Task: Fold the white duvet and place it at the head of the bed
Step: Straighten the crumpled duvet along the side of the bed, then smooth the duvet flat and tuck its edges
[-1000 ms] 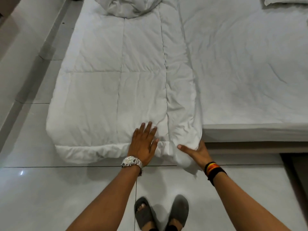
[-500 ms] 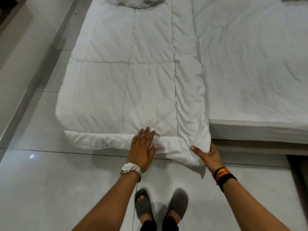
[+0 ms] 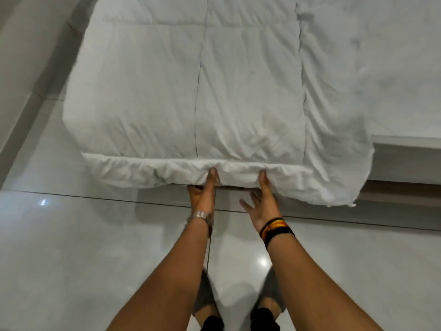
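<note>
The white duvet (image 3: pixel 191 91) lies folded into a long quilted strip along the left side of the bed (image 3: pixel 386 68), and its near end hangs over the foot toward the floor. My left hand (image 3: pixel 202 197) holds the duvet's near edge from below, thumb pressed on top. My right hand (image 3: pixel 265 204) grips the same edge a little to the right, one finger on top, another spread aside, the rest hidden under the fabric. The far end of the duvet is out of view.
The bed's white base (image 3: pixel 408 146) and dark plinth (image 3: pixel 401 189) run to the right. Glossy pale floor tiles (image 3: pixel 71 247) surround me, and a wall skirting (image 3: pixel 28 108) runs along the left. My feet in grey slippers (image 3: pixel 205 299) stand close to the bed.
My left hand turned from lying flat on the duvet to gripping under its edge. My right hand shifted left from the corner to the edge beside it. The view moved closer.
</note>
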Tool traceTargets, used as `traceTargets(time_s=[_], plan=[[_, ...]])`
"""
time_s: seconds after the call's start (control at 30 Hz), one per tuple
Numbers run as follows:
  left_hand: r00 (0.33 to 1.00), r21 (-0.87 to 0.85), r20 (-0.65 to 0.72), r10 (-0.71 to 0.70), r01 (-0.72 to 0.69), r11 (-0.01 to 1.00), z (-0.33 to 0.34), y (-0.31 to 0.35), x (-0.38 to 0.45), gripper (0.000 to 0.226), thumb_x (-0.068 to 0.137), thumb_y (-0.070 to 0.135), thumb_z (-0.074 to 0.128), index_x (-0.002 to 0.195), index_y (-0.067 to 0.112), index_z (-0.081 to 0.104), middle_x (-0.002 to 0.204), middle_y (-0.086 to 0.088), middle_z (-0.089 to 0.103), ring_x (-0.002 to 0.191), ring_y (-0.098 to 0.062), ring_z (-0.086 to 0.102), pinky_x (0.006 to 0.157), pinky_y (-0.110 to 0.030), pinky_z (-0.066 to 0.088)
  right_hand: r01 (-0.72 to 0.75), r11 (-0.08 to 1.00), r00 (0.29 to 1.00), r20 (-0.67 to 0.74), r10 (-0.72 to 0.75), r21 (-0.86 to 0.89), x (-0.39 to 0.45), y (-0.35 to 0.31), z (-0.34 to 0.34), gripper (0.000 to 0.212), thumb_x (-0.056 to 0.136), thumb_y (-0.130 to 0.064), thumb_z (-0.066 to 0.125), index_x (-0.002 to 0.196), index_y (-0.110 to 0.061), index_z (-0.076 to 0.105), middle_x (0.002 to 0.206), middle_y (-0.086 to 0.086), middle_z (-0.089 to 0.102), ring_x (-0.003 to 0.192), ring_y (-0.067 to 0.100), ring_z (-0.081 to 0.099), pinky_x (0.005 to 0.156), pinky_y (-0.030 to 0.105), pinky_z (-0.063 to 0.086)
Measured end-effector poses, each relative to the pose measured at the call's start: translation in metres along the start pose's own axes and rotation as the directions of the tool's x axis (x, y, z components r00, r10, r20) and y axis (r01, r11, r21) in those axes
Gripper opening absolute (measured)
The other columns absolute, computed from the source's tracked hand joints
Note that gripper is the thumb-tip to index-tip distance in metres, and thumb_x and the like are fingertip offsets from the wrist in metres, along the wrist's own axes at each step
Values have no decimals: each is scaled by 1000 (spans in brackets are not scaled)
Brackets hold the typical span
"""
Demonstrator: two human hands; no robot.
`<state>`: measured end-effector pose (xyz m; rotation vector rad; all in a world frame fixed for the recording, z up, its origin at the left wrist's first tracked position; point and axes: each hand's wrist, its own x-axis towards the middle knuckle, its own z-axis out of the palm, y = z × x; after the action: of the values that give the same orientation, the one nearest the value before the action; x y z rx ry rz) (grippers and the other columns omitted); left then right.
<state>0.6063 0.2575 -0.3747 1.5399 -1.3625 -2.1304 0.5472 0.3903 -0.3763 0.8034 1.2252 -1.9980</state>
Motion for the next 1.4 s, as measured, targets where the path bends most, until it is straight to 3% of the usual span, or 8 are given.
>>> traceTargets(time_s=[0.1,0.23,0.6,0.77,0.9,1.13,1.3,1.4], plan=[[999,-325,37,18,-5,946,11,4,27,66,79,34,87,138,18,61,129,-1,71,120,-23,67,101,-45,55,55,978,996,50,-67,200,25,-4,10,83,72,-46,91,146,-25,58,145,9,63,129,28,63,102,50,57],[988,-498,143,-50,116,860,7,9,18,80,61,32,94,133,12,66,126,-12,72,117,-33,69,99,-55,55,84,943,982,133,-133,322,23,-9,18,62,87,-25,80,145,-15,60,141,14,66,131,35,61,111,56,48],[965,-296,-31,-262,242,924,-41,24,-58,89,53,34,99,131,12,62,120,-6,74,104,-27,73,83,-46,63,-39,998,982,-181,48,55,-81,5,6,77,73,-44,86,141,-20,60,136,9,69,120,31,67,83,45,63],[937,-151,-188,-294,268,952,-43,52,-60,94,66,55,89,141,14,49,121,-9,66,94,-22,66,92,-43,57,-287,887,954,-190,231,-362,-118,-3,25,82,87,-69,66,148,-17,50,142,20,59,122,36,62,98,55,57],[894,-90,-371,-250,234,968,-66,85,-66,119,78,62,77,163,24,2,167,-14,24,146,-39,38,116,-55,35,-61,835,985,-170,-40,-547,-130,-19,64,68,76,-75,71,119,-24,65,136,11,64,120,30,63,100,53,56],[863,180,-436,253,-192,965,-134,201,18,106,78,60,77,161,31,18,167,1,26,145,-16,36,116,-36,34,421,613,903,242,-355,-668,-105,-53,214,66,88,-57,73,144,-28,55,156,-6,47,144,12,44,120,35,37],[918,442,-280,281,-136,887,-172,271,102,115,67,81,67,160,31,21,166,1,29,148,-25,38,118,-47,37,455,239,853,342,-394,-858,-59,-35,318,82,89,-71,60,158,-30,39,173,-4,13,160,13,10,130,51,-1],[945,576,-154,288,-151,804,-186,302,128,82,75,67,76,140,22,53,140,-5,54,125,-29,57,101,-41,51,366,76,841,294,-454,-928,-26,-29,372,89,91,-76,51,163,-28,29,175,1,5,161,17,-2,126,55,-12]])
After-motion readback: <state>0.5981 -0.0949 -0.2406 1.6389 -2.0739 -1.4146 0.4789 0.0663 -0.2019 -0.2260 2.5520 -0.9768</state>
